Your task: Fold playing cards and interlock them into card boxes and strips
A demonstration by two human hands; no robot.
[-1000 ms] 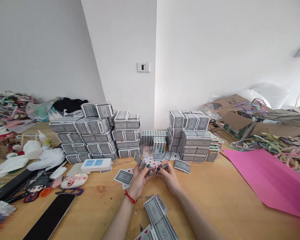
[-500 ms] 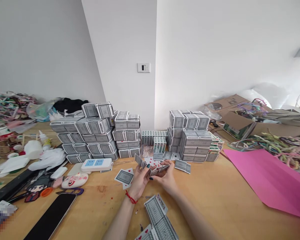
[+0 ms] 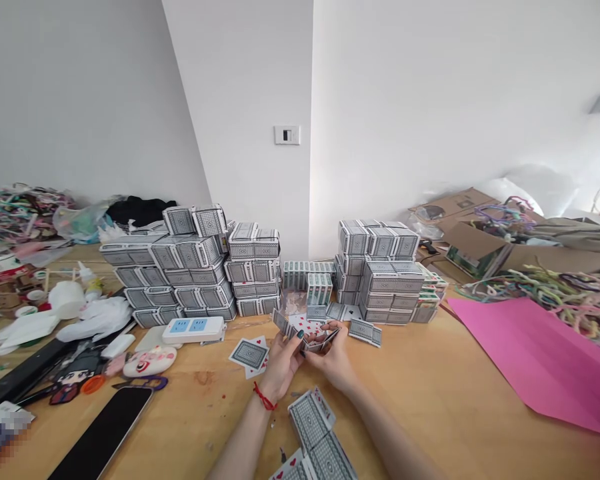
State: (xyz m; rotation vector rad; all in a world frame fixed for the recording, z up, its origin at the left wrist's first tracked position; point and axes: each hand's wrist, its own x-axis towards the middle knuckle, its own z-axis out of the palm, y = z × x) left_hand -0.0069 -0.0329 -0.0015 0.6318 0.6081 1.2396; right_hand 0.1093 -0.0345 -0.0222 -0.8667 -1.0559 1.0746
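Observation:
Between my two hands are bent playing cards (image 3: 323, 343), grey-patterned on their outer sides. My left hand (image 3: 283, 365), with a red cord on its wrist, grips them from the left; one card (image 3: 281, 321) sticks up beyond its fingers. My right hand (image 3: 336, 360) grips the right end, its fingertips partly hidden behind the cards. Just past my hands lie face-up cards (image 3: 306, 325) with red marks. A face-down card (image 3: 250, 353) rests over others left of my left hand. Nearer me sits a folded-card piece (image 3: 313, 423) between my forearms.
Stacked card blocks stand at the left (image 3: 193, 253) and right (image 3: 393, 267), with small card packs (image 3: 320, 288) between them. A power strip (image 3: 194, 329), a phone (image 3: 103, 437) and clutter lie left. Pink paper (image 3: 535, 367), a cardboard box (image 3: 550, 260) and yarn are right.
The cards between my hands have bent more steeply at their right end. My left hand has shifted slightly right; the surrounding stacks have stayed put.

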